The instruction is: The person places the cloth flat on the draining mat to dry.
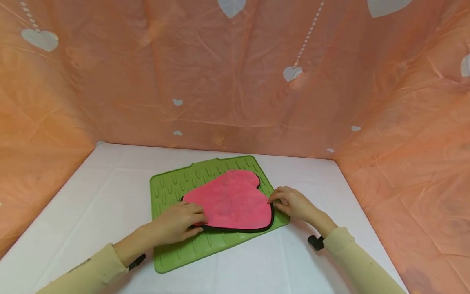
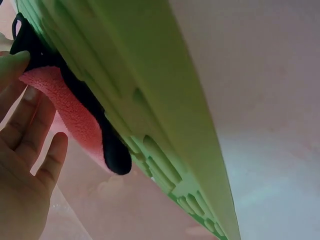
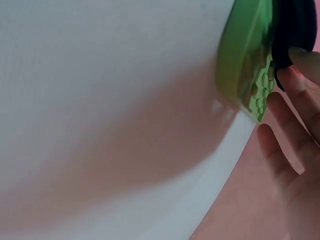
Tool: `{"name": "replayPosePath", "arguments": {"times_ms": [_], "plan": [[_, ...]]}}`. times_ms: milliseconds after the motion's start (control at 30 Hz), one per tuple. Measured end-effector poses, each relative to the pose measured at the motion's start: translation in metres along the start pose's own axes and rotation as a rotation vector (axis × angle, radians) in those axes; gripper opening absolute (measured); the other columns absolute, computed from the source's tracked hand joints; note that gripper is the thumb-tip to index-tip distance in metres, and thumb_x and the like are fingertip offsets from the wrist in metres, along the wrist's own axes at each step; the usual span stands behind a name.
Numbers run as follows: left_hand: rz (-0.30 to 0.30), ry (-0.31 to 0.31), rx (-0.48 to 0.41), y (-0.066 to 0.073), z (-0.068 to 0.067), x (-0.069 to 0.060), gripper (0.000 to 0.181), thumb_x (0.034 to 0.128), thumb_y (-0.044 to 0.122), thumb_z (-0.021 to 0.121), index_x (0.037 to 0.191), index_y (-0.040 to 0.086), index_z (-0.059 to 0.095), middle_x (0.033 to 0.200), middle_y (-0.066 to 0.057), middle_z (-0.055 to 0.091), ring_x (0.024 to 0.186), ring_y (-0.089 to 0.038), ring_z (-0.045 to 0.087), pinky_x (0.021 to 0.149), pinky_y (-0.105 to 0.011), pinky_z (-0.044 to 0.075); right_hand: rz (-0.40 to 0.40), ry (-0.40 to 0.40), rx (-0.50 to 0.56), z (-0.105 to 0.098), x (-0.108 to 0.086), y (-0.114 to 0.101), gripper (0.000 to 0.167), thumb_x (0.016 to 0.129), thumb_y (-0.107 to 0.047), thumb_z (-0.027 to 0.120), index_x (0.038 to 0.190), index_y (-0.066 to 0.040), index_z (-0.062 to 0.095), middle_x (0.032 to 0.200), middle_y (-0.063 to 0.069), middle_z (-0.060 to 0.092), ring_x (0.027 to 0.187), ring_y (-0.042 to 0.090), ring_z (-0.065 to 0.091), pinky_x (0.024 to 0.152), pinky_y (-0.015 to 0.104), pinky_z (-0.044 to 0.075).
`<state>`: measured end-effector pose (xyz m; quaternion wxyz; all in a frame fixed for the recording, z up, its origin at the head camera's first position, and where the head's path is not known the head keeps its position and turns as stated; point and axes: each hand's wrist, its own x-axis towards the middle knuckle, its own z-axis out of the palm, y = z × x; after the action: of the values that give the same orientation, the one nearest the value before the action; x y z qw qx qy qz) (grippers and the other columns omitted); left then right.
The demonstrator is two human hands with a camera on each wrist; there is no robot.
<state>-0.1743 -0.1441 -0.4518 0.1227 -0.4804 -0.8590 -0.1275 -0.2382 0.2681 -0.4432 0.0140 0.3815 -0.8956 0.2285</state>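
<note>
Pale beige fabric sleeves (image 1: 86, 271), two. Left hand (image 1: 178, 222): narrow grip, pinching the black-trimmed near-left edge of one fleecy pink mitten-shaped cloth (image 1: 231, 200). Right hand (image 1: 295, 204): narrow grip, pinching its rounded right edge. Cloth lies over one green mat (image 1: 198, 247), rib-textured, square-cornered; white-covered bench (image 1: 73, 204) beneath.

Pink, green, white and orange

Mitt (image 1: 233, 200): plain pink, black edging (image 1: 242, 231). Mat (image 1: 172, 254): single green, patterned with rows of elongated ridges. Counter (image 1: 249, 269): plain white. Curtain (image 1: 220, 81): orange, printed with pale grey-white hearts (image 1: 292, 73), some on dotted strings. Sleeves (image 1: 363, 265): pale yellow-beige; the left bears a small dark mark (image 1: 78, 265).
</note>
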Motion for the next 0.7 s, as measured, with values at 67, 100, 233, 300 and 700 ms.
{"name": "replayPosePath", "arguments": {"times_ms": [67,100,233,300,700], "plan": [[-0.021,0.005,-0.035,-0.001,-0.001,0.000,0.019,0.0888,0.021,0.084,0.107,0.018,0.077,0.102,0.007,0.067,0.095,-0.011,0.063,0.086,-0.040,0.056,0.018,0.017,0.043,0.000,-0.002,0.000,0.024,0.091,0.000,0.077,0.110,-0.014,0.078,0.110,-0.002,0.071,0.100,0.019,0.064,0.086,0.040,0.056],[-0.037,0.011,-0.063,-0.002,-0.002,0.000,0.020,0.0886,0.020,0.084,0.107,0.017,0.077,0.103,0.007,0.067,0.095,-0.011,0.064,0.085,-0.039,0.056,0.028,0.031,0.073,-0.001,-0.003,-0.001,0.023,0.091,0.000,0.076,0.110,-0.013,0.078,0.110,-0.002,0.071,0.099,0.019,0.064,0.086,0.042,0.057],[-0.169,0.042,-0.184,-0.010,-0.012,-0.002,0.018,0.0918,0.017,0.081,0.109,0.014,0.076,0.104,0.006,0.068,0.090,-0.008,0.065,0.078,-0.033,0.057,0.087,0.102,0.171,-0.001,-0.006,-0.004,0.018,0.093,-0.002,0.074,0.110,-0.009,0.077,0.106,0.000,0.073,0.095,0.018,0.067,0.082,0.040,0.059],[-0.277,0.058,-0.231,-0.016,-0.018,-0.004,0.016,0.0943,0.016,0.078,0.110,0.013,0.075,0.102,0.006,0.068,0.087,-0.008,0.064,0.073,-0.030,0.056,0.133,0.128,0.203,0.000,-0.006,-0.007,0.015,0.095,-0.005,0.074,0.109,-0.007,0.077,0.104,0.001,0.073,0.093,0.017,0.067,0.078,0.035,0.059],[-0.629,-0.043,-0.384,-0.055,-0.017,-0.013,0.026,0.0985,0.021,0.071,0.113,0.000,0.069,0.093,0.000,0.068,0.084,-0.014,0.063,0.073,-0.037,0.054,0.375,0.034,0.271,0.016,-0.007,-0.019,0.021,0.100,-0.022,0.072,0.116,-0.008,0.073,0.095,-0.003,0.073,0.085,0.013,0.066,0.072,0.028,0.053]]}}
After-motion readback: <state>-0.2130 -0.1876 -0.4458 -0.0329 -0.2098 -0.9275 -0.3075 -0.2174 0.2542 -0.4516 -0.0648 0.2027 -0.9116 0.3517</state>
